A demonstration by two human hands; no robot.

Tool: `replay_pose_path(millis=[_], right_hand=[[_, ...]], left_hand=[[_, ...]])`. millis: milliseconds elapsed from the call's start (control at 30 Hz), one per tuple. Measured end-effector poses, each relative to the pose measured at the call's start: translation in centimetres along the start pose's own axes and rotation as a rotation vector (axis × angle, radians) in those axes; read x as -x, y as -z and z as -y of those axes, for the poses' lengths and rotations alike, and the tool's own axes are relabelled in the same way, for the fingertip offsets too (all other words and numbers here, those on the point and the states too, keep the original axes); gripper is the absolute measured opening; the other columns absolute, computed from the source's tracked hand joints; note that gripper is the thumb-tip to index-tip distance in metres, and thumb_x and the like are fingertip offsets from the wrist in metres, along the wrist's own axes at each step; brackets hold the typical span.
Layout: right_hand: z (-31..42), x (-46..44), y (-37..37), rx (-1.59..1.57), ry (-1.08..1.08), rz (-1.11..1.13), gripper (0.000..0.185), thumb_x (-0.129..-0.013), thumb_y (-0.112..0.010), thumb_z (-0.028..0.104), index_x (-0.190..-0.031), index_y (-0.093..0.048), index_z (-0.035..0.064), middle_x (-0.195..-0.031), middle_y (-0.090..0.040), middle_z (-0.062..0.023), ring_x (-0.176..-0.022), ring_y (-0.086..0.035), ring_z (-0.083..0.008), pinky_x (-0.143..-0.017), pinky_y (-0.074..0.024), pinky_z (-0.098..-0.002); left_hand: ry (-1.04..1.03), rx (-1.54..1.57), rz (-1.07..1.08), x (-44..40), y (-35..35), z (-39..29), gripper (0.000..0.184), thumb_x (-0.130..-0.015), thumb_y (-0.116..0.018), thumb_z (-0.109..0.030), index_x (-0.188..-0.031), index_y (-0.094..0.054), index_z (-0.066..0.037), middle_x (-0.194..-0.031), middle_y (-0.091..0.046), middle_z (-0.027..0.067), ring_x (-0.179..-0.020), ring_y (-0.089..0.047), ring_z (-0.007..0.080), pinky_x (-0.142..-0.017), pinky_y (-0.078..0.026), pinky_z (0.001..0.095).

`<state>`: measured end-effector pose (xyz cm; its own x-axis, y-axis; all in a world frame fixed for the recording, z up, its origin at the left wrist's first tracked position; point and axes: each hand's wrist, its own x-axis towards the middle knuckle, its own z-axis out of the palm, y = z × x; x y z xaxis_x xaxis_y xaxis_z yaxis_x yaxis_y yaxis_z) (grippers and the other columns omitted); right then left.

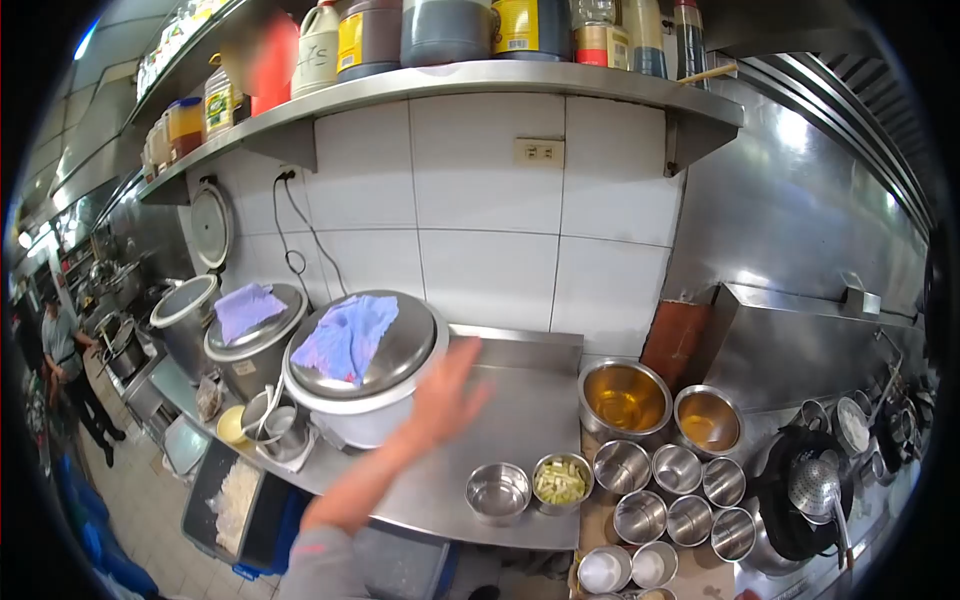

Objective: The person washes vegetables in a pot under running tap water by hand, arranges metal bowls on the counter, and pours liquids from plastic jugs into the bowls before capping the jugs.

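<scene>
My left hand [440, 395] reaches over the steel counter, a little blurred, with its fingers apart and nothing in them. It is beside a large rice cooker [370, 415], overlapping the pot's right edge in view; whether they touch I cannot tell. A bluish-purple cloth [350, 335] lies on the cooker's steel lid. Nearer the counter's front stand a steel bowl [498, 492] and a bowl of chopped green vegetable [562, 482]. At the bottom edge a tiny skin-coloured patch may be my right hand [746, 595]; its fingers are hidden.
Several steel containers [640, 515] and two bowls of yellowish liquid [625, 395] crowd the right side. A skimmer [818, 490] rests over a dark wok. Overhead runs a shelf [450, 85] of bottles. Another person [70, 360] stands far left. A grey bin [215, 500] is below the counter.
</scene>
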<state>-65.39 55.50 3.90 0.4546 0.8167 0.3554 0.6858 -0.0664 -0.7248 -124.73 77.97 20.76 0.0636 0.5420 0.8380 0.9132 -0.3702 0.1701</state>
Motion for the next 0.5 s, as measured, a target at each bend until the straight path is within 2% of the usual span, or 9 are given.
replay_pose_path(millis=[33, 67, 133, 167, 233, 300, 367, 400, 500], right_hand=[[0.4, -1.4, -0.7, -0.055, 0.038, -0.025, 0.034, -0.094, -0.063, 0.019, -0.119, -0.061, -0.0037, -0.099, -0.067, -0.0154, -0.07, -0.061, -0.0154, -0.062, -0.0479, -0.0255], [2.2, -2.4, -0.9, -0.041, -0.027, 0.006, 0.033, -0.094, -0.063, 0.019, -0.119, -0.061, -0.0033, -0.101, -0.067, -0.015, -0.067, -0.061, -0.0143, -0.06, -0.0473, -0.0249], [6.4, -4.4, -0.7, -0.016, -0.159, 0.068, 0.032, -0.095, -0.062, 0.018, -0.119, -0.061, -0.0024, -0.103, -0.067, -0.0143, -0.062, -0.06, -0.0119, -0.056, -0.0463, -0.0238], [7.5, -4.6, -0.9, 0.003, -0.131, 0.043, 0.032, -0.095, -0.062, 0.019, -0.12, -0.06, -0.0022, -0.104, -0.067, -0.014, -0.064, -0.06, -0.0123, -0.056, -0.0468, -0.0241], [9.1, -5.0, -1.4, 0.045, -0.07, -0.004, 0.033, -0.095, -0.062, 0.019, -0.121, -0.059, -0.0018, -0.106, -0.066, -0.0132, -0.066, -0.062, -0.0131, -0.057, -0.0478, -0.0247], [9.0, -4.3, -1.7, -0.014, -0.052, -0.091, 0.035, -0.095, -0.062, 0.021, -0.122, -0.059, -0.0017, -0.109, -0.066, -0.0129, -0.067, -0.063, -0.0144, -0.056, -0.0482, -0.0249], [6.3, -3.0, -1.4, 0.065, -0.083, -0.158, 0.037, -0.095, -0.062, 0.023, -0.122, -0.059, -0.002, -0.111, -0.065, -0.0133, -0.072, -0.064, -0.0169, -0.058, -0.0503, -0.0259], [7.6, -2.2, -0.8, 0.051, -0.298, -0.123, 0.041, -0.094, -0.063, 0.025, -0.122, -0.058, -0.0044, -0.112, -0.065, -0.0158, -0.087, -0.065, -0.0201, -0.066, -0.0535, -0.0281], [9.4, 0.7, -0.2, 0.094, -0.299, -0.191, 0.044, -0.094, -0.063, 0.026, -0.123, -0.058, -0.0062, -0.115, -0.064, -0.0176, -0.095, -0.064, -0.0226, -0.07, -0.0548, -0.031]], left_hand=[[-0.129, 0.011, -0.134, -7.0, 2.4, 1.0, 0.062, -0.079, -0.076, -0.015, -0.133, -0.05, -0.001, -0.123, -0.061, 0.0192, -0.111, -0.061, 0.0339, -0.093, -0.048, 0.0386], [-0.186, 0.071, -0.29, -13.9, 4.1, 1.2, 0.056, -0.081, -0.074, -0.019, -0.13, -0.053, -0.002, -0.115, -0.064, 0.0188, -0.1, -0.062, 0.034, -0.085, -0.05, 0.0411], [-0.488, 0.048, -0.55, -27.7, 8.0, 2.6, 0.05, -0.084, -0.071, -0.024, -0.126, -0.057, 0.0, -0.111, -0.065, 0.0202, -0.1, -0.062, 0.0343, -0.087, -0.049, 0.0427], [-0.369, -0.009, -0.592, -33.0, 10.1, 1.1, 0.042, -0.09, -0.064, -0.022, -0.125, -0.057, 0.0, -0.11, -0.068, 0.0167, -0.103, -0.065, 0.0283, -0.088, -0.05, 0.0351], [-0.474, -0.115, -0.764, -44.1, 12.5, 2.4, 0.044, -0.086, -0.065, -0.031, -0.114, -0.063, 0.003, -0.104, -0.069, 0.0182, -0.094, -0.067, 0.027, -0.08, -0.05, 0.0369], [-0.066, -0.084, -0.555, -49.3, 14.7, 0.4, 0.065, -0.086, -0.065, -0.039, -0.139, -0.042, -0.01, -0.132, -0.054, 0.0247, -0.127, -0.049, 0.0376, -0.106, -0.031, 0.0604], [0.045, -0.232, -0.537, -54.4, 15.2, 1.1, 0.063, -0.088, -0.062, -0.037, -0.138, -0.041, -0.005, -0.126, -0.057, 0.0262, -0.12, -0.055, 0.0382, -0.099, -0.043, 0.0505], [0.025, -0.218, -0.554, -58.5, 15.0, 3.7, 0.06, -0.088, -0.063, -0.038, -0.132, -0.045, -0.002, -0.121, -0.06, 0.026, -0.116, -0.057, 0.039, -0.096, -0.045, 0.0489], [0.042, -0.124, -0.536, -67.7, 15.3, 11.5, 0.052, -0.085, -0.064, -0.036, -0.117, -0.058, 0.005, -0.108, -0.066, 0.0232, -0.103, -0.063, 0.0361, -0.086, -0.048, 0.0433]])
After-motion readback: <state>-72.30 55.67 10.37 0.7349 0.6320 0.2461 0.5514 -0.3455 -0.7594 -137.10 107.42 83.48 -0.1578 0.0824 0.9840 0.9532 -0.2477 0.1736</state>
